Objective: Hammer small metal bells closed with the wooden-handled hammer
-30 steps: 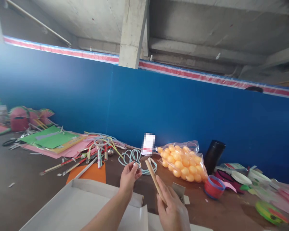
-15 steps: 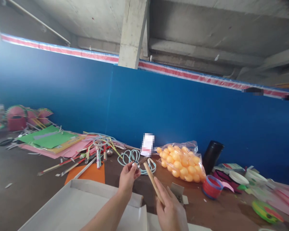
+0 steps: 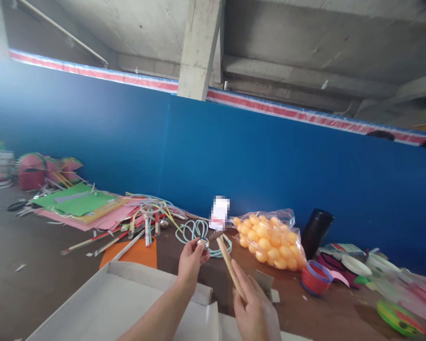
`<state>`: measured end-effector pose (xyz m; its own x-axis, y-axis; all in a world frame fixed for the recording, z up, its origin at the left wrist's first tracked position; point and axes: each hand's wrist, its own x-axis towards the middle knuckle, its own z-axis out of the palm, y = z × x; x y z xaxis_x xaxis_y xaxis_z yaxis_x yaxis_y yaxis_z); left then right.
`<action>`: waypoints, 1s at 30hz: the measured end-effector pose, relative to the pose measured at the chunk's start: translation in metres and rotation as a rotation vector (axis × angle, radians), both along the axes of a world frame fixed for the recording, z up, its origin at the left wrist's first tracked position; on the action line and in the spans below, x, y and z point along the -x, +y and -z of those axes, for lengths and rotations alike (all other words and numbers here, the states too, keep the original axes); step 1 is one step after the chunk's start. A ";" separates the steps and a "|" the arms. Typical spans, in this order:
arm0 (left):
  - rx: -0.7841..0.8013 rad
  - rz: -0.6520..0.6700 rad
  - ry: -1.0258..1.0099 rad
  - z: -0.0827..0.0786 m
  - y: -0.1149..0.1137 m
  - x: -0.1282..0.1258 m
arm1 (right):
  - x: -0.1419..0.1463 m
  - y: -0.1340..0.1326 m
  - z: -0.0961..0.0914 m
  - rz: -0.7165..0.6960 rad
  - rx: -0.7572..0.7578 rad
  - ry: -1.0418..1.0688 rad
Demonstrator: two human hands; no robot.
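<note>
Between the fingertips of my left hand [image 3: 190,261] is a small shiny silver bell [image 3: 204,244]. My right hand [image 3: 253,308] is wrapped round a pale wooden stick [image 3: 226,259], which slants up toward the bell; a gap shows between the two. A dark brown piece [image 3: 216,234] lies just past the bell, and I cannot make out what it is. Loops of pale blue cord [image 3: 191,229] lie behind my left hand. Beside my right hand is a small opened cardboard box [image 3: 264,280], its contents mostly hidden by the hand.
An open white box [image 3: 145,293] stands under my forearms. To the right are a bag of orange balls [image 3: 266,241], a black bottle [image 3: 316,232] and a red and blue tape roll [image 3: 315,279]. Green paper sheets [image 3: 87,201] and several sticks lie left, before a blue partition [image 3: 270,156].
The view has shifted slightly, so everything sits a little further right. Both hands keep their holds on the bell and the wooden stick.
</note>
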<state>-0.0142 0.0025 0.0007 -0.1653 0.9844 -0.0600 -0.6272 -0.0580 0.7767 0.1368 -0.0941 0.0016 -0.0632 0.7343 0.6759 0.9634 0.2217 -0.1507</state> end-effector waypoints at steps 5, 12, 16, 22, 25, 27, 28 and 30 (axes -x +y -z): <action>-0.007 -0.004 0.000 0.001 0.000 0.000 | -0.001 0.000 -0.001 -0.016 -0.006 0.013; -0.008 0.005 0.006 -0.001 -0.002 0.000 | -0.002 0.002 0.000 -0.017 0.054 0.009; -0.035 0.023 0.033 -0.002 -0.002 0.000 | -0.003 0.001 -0.001 0.000 0.025 0.043; -0.026 0.022 0.018 0.002 0.000 0.000 | -0.004 0.001 -0.002 -0.014 0.030 0.015; -0.050 0.040 0.022 0.003 0.000 0.000 | -0.004 0.001 -0.001 0.004 0.010 0.042; -0.049 0.053 0.023 0.002 0.000 0.000 | -0.005 0.000 0.000 0.015 0.030 0.028; -0.041 0.054 0.021 0.001 0.000 0.000 | -0.005 0.000 0.000 0.019 0.050 0.013; -0.026 0.055 0.012 -0.001 -0.001 0.000 | -0.005 -0.001 0.000 0.018 0.085 -0.007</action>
<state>-0.0142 0.0020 0.0021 -0.1117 0.9932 -0.0328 -0.6205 -0.0439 0.7830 0.1421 -0.0947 0.0021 -0.0542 0.7901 0.6106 0.9682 0.1912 -0.1614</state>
